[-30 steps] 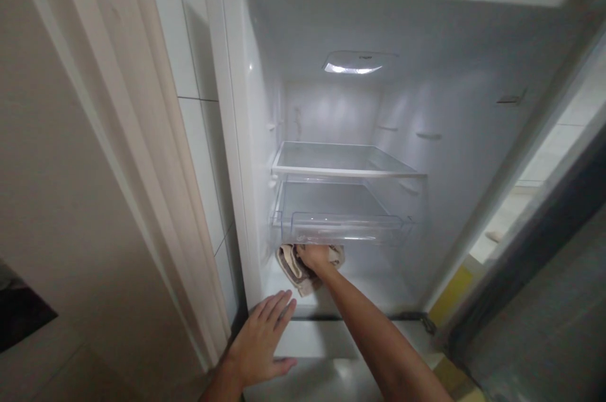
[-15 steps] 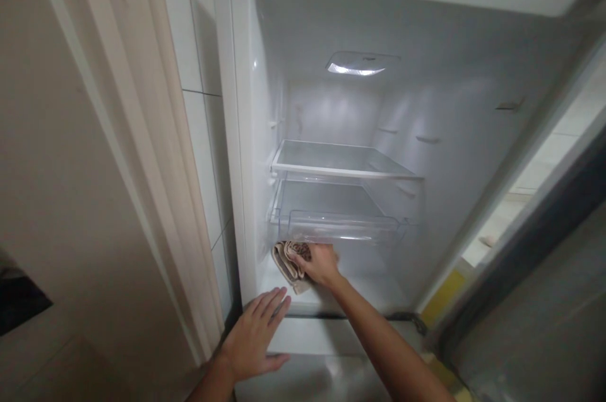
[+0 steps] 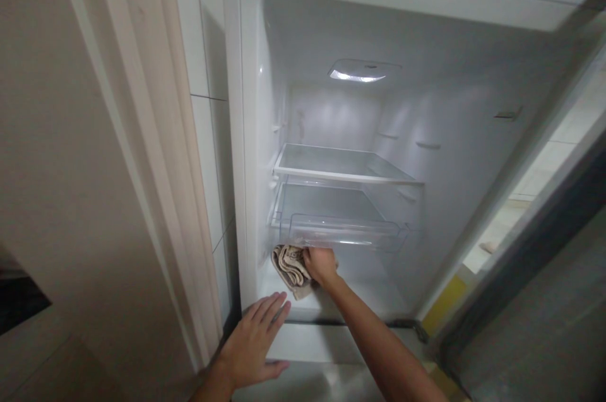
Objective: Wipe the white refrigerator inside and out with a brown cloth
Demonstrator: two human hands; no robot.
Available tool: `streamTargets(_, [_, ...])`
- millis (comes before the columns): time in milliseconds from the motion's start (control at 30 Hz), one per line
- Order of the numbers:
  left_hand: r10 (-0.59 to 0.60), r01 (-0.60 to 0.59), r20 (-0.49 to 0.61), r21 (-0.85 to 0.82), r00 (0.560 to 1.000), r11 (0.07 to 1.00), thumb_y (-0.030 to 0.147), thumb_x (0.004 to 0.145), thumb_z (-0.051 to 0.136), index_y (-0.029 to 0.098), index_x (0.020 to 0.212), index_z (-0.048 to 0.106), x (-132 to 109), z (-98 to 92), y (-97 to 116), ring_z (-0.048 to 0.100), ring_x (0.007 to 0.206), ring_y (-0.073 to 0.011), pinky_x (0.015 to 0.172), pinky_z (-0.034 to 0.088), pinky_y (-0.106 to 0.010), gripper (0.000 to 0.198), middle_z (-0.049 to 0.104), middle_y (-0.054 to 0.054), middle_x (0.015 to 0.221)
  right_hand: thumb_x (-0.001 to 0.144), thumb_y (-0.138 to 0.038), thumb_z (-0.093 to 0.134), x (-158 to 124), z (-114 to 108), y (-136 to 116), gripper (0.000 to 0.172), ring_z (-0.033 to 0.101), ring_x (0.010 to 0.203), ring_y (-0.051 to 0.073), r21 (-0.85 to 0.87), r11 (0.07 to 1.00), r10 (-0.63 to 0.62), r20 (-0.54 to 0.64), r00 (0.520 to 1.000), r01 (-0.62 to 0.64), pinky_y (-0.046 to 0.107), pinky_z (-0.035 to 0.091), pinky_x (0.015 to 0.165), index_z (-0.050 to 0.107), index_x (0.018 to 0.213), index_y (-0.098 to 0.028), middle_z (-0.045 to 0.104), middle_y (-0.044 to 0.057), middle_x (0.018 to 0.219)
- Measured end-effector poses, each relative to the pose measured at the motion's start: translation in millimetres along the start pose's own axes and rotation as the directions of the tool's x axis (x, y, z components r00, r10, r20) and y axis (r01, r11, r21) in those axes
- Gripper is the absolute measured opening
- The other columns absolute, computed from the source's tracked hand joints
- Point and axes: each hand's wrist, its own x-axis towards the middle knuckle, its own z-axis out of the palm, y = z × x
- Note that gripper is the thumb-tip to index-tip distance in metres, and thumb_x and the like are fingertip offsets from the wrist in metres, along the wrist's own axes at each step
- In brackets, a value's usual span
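Inside the open fridge [image 3: 237,156], my right hand [image 3: 322,265] is closed on a folded brown and beige cloth [image 3: 291,271], which lies against the white fridge floor [image 3: 374,282] near the left wall. Part of the cloth and my fingertips are hidden behind the hand. My left hand [image 3: 253,342] is open, fingers stretched out, by the fridge's lower left front edge; it holds nothing. Just above the right hand is a clear plastic drawer front [image 3: 348,231], under the lower glass shelf [image 3: 326,200].
An upper glass shelf [image 3: 341,162] spans the fridge, with a lit lamp [image 3: 357,74] above it. The fridge door [image 3: 534,301] stands open on the right. A wooden door frame [image 3: 161,156] and wall tiles [image 3: 208,137] border the left. Something yellow [image 3: 445,304] shows beyond the hinge side.
The view has tilted slightly, so the fridge sits a little lower in the picture. The cloth bunches differently under my right hand, its folds more spread. My left hand keeps its pose.
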Motion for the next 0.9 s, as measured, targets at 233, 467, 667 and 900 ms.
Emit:
streamTargets(233, [-0.004,0.003,-0.012,-0.012,1.000,1.000,0.080,0.088,0.064,0.022,0.177,0.007,-1.0,2.4,0.1,0.036,0.159,-0.0383,0.128,0.028,-0.050,0.120,0.033,-0.015,0.178,0.101,-0.045,0.057,-10.6,-9.8,-7.8,0.038,0.072,0.115,0.027,0.006,0.991,-0.136,0.052,0.989,0.136,0.033,0.050,0.101,0.077,0.126,-0.025,0.078,0.011,0.124])
streamTargets(467, [-0.006,0.005,-0.018,-0.036,1.000,0.999,0.078,0.089,0.065,0.022,0.177,0.007,-0.2,2.1,0.2,0.036,0.159,-0.0380,0.129,0.028,-0.052,0.120,0.032,-0.015,0.178,0.107,-0.049,0.052,-9.3,-18.0,33.6,0.045,0.072,0.121,0.028,-0.050,0.999,-0.021,0.009,1.000,0.021,0.031,0.051,0.101,0.075,0.132,-0.020,0.077,0.015,0.127])
streamTargets(667, [0.003,-0.004,-0.091,-0.008,0.996,1.000,0.079,0.090,0.062,0.021,0.177,0.004,-0.6,7.0,0.8,0.038,0.157,-0.0376,0.128,0.028,-0.050,0.119,0.036,-0.015,0.176,0.101,-0.032,0.061,-22.1,-41.1,54.4,0.028,0.070,0.124,0.029,-0.134,0.991,0.027,-0.025,0.999,-0.030,0.034,0.048,0.103,0.079,0.118,-0.020,0.079,0.014,0.122])
streamTargets(900, [-0.010,0.010,-0.098,-0.001,0.995,1.000,0.077,0.089,0.064,0.023,0.177,0.003,-0.7,7.9,1.7,0.040,0.156,-0.0375,0.127,0.027,-0.050,0.120,0.037,-0.015,0.176,0.097,-0.060,0.065,-35.5,-26.4,-5.4,0.059,0.069,0.116,0.029,0.146,0.983,-0.123,0.078,0.989,0.111,0.036,0.052,0.099,0.066,0.143,-0.022,0.074,0.013,0.128])
